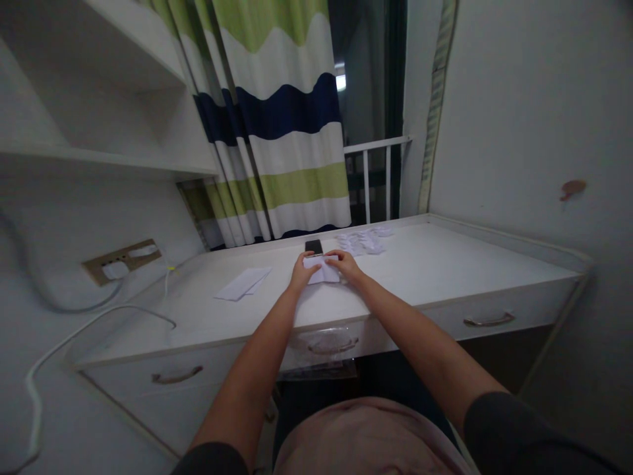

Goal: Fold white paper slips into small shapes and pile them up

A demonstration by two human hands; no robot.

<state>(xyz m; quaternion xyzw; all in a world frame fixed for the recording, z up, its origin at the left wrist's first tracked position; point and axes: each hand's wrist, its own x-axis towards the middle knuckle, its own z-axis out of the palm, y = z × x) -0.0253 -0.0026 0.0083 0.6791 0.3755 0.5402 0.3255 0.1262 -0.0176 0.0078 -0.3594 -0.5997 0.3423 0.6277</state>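
Observation:
A creased piece of white paper (324, 272) is held between my two hands over the middle of the desk. My left hand (301, 269) grips its left side, thumb laid on the near face. On the right side, my right hand (346, 264) pinches the paper with thumb and fingers. Just beyond the paper lies a dark, flat, phone-like object (313, 247), partly covered by my hands. Several folded white paper pieces (364, 241) are gathered at the back, right of my hands. Flat white sheets (243, 284) rest to the left.
The white desk (445, 264) has drawers along its front and a raised rim at the right. A white cable (123, 308) runs over its left end from a wall socket (121, 260). Behind hangs a striped curtain (297, 152); a shelf (109, 161) juts out upper left.

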